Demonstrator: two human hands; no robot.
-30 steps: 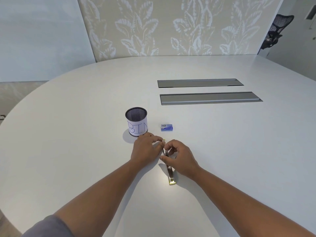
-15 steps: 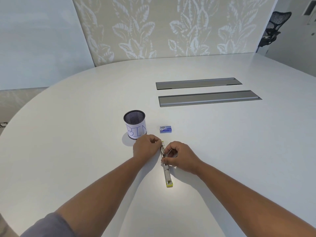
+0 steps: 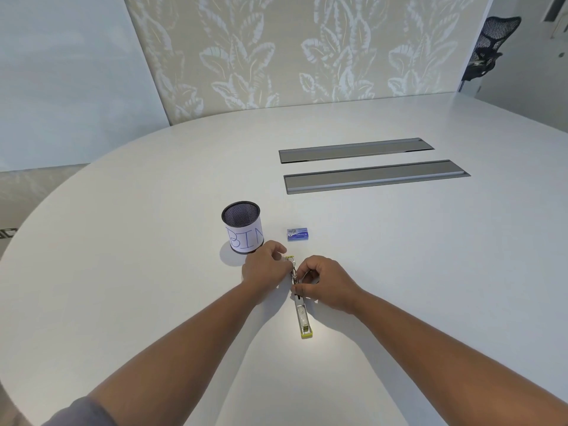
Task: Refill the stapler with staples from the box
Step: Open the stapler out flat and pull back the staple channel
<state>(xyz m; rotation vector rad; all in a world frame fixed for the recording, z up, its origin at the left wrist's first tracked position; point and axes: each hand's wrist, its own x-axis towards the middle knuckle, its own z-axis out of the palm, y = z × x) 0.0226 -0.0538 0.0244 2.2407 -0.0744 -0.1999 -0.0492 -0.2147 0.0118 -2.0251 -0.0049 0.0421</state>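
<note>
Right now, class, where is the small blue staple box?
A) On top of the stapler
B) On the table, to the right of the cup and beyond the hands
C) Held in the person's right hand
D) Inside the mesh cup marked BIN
B: the staple box lies on the table beside the cup, untouched, while both hands work on the stapler.

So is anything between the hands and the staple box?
Nothing visible. The box lies on bare table just beyond the left hand and right hand, both on the stapler. The bin stands left of that path.
</note>
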